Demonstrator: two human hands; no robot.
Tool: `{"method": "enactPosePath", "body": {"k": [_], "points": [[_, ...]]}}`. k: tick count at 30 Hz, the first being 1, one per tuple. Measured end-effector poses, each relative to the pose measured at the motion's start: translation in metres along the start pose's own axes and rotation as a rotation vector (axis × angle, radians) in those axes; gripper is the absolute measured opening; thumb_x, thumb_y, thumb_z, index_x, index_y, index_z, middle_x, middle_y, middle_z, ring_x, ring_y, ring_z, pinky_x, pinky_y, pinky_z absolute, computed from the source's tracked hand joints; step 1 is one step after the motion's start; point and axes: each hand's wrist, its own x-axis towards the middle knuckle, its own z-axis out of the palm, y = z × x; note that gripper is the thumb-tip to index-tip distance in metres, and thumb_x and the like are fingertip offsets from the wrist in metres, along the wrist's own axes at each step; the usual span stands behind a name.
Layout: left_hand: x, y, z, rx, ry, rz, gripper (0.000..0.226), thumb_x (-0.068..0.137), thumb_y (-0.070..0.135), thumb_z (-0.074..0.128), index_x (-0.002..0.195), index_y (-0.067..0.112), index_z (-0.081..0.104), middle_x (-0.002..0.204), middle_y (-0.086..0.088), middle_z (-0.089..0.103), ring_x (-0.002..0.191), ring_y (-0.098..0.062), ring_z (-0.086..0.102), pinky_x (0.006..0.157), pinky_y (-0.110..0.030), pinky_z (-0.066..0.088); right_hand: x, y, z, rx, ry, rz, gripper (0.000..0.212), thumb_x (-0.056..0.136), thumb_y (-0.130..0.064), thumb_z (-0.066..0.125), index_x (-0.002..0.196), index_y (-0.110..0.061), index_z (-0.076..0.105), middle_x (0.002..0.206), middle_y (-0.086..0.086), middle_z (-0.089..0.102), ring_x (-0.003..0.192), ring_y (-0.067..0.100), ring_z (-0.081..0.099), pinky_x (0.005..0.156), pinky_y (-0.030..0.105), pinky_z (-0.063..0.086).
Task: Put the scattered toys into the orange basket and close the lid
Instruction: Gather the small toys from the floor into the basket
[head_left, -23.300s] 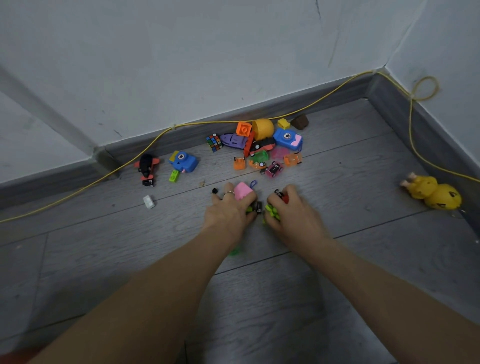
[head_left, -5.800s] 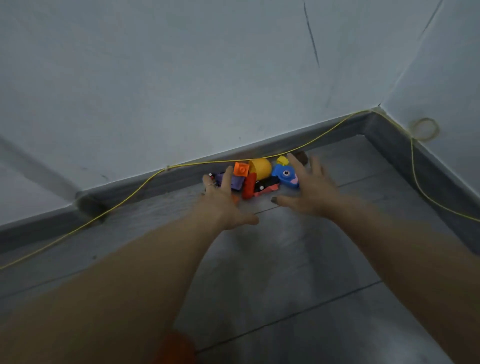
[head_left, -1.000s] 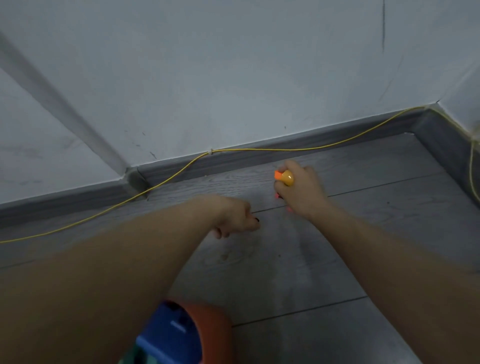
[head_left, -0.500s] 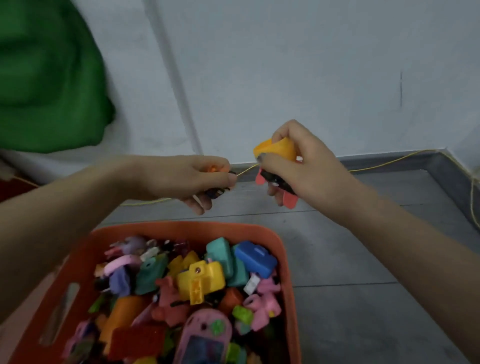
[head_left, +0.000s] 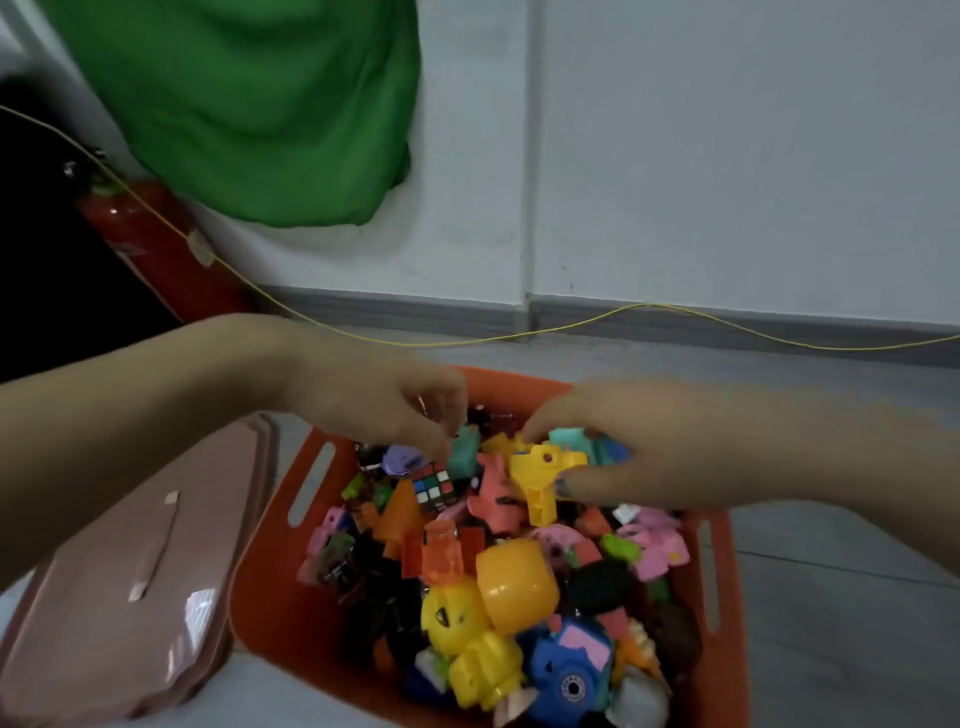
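The orange basket stands on the grey floor, heaped with several small toys. An orange egg-shaped toy lies on the heap near the middle, and a small puzzle cube lies toward the back. My left hand hovers over the basket's back left, fingers loosely curled downward just above the cube, holding nothing that I can see. My right hand is spread low over the back right of the heap, fingers fairly straight, beside a yellow toy. The pink lid lies flat on the floor left of the basket.
A green cloth hangs on the white wall behind. A red fire extinguisher leans at the back left. A thin yellow cable runs along the grey skirting. Grey floor extends right of the basket.
Half a second ago both hands held toys above the basket. Now they are down over the heap, and the orange egg toy and the cube lie in the basket.
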Motion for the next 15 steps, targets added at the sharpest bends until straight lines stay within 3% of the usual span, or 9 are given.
{"method": "enactPosePath", "body": {"k": [3, 7, 11, 15], "points": [[-0.004, -0.026, -0.012, -0.001, 0.084, -0.015, 0.009, 0.093, 0.036, 0.063, 0.101, 0.034, 0.059, 0.097, 0.013, 0.064, 0.079, 0.001, 0.059, 0.066, -0.013, 0.046, 0.026, -0.017, -0.032, -0.022, -0.023, 0.003, 0.039, 0.091, -0.045, 0.058, 0.13, -0.04, 0.054, 0.119, -0.016, 0.06, 0.1, 0.007, 0.059, 0.091, 0.025, 0.046], [0.002, -0.061, -0.039, 0.097, 0.011, -0.145, 0.023, 0.096, 0.041, 0.057, 0.112, 0.025, 0.054, 0.111, -0.003, 0.064, 0.097, -0.02, 0.063, 0.086, -0.036, 0.054, 0.074, -0.051, -0.049, -0.031, 0.005, -0.04, 0.031, 0.093, -0.041, 0.058, 0.122, -0.032, 0.06, 0.111, -0.007, 0.065, 0.092, 0.014, 0.06, 0.086, 0.031, 0.051], [0.021, -0.107, -0.042, 0.04, 0.1, -0.241, 0.027, 0.096, 0.037, 0.058, 0.115, 0.019, 0.057, 0.101, -0.008, 0.064, 0.077, -0.019, 0.057, 0.067, -0.027, 0.049, 0.128, -0.084, -0.044, -0.075, 0.02, -0.019, 0.033, 0.094, -0.035, 0.056, 0.125, -0.025, 0.059, 0.109, -0.002, 0.062, 0.092, 0.02, 0.056, 0.079, 0.029, 0.048], [0.028, -0.159, -0.024, 0.003, 0.179, -0.367, 0.034, 0.098, 0.037, 0.053, 0.119, 0.01, 0.054, 0.099, -0.004, 0.059, 0.081, -0.02, 0.056, 0.069, -0.03, 0.047, 0.179, -0.112, -0.04, 0.048, 0.093, 0.052, 0.032, 0.092, -0.024, 0.056, 0.123, -0.019, 0.062, 0.117, 0.006, 0.065, 0.102, 0.025, 0.061, 0.083, 0.03, 0.051]]}}
